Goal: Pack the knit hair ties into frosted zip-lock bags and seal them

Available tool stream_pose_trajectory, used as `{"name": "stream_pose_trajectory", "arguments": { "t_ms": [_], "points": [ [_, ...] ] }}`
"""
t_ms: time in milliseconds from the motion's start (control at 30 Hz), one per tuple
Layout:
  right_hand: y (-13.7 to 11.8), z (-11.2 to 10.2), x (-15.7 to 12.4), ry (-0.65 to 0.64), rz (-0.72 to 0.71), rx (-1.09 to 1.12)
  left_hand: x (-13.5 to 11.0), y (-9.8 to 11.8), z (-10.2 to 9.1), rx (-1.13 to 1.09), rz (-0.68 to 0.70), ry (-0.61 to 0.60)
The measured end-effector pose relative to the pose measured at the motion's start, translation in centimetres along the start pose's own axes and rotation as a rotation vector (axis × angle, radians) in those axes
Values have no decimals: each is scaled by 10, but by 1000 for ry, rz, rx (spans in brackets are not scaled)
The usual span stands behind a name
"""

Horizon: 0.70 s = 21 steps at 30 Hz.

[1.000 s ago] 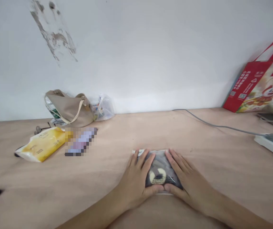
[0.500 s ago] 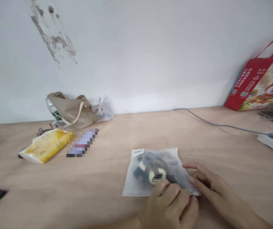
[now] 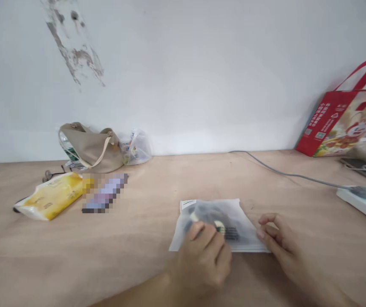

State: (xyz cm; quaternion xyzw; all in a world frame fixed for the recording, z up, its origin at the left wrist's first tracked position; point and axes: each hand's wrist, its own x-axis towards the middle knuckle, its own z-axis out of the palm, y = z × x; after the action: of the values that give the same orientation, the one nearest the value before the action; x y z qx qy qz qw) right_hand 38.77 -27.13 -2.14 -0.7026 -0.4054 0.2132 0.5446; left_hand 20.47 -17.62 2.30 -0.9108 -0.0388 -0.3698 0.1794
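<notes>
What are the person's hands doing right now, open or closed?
Left hand: fingers curled on the frosted plastic bag; grip unclear.
Right hand: half open at the bag's edge, apparently holding nothing.

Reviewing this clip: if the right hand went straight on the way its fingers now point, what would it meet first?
Probably the plastic bag: its right edge lies just ahead of the right hand. Depth is unclear, so they may already touch.
</notes>
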Motion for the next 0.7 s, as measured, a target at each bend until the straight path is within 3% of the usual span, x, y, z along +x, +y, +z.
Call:
{"name": "stream_pose_trajectory", "arguments": {
  "t_ms": [167,300,400,500,600,700],
  "points": [
    [9,-14,14,-69,60,1,-29,-35,-26,31,-135,-115],
    [6,-11,15,-72,23,-45,-37,-47,-43,16,-183,-162],
    [4,-8,16,-102,-17,-90,-33,-44,-43,-88,-256,-145],
    [3,-8,16,-122,-87,-147,-24,-37,-31,-118,-227,-137],
    [-7,-11,9,31,-415,-364,-14,-33,-18,-62,-164,-151],
    [-27,-8,-3,71,-993,-575,-3,-33,-13,-43,-177,-106]
  ]
}}
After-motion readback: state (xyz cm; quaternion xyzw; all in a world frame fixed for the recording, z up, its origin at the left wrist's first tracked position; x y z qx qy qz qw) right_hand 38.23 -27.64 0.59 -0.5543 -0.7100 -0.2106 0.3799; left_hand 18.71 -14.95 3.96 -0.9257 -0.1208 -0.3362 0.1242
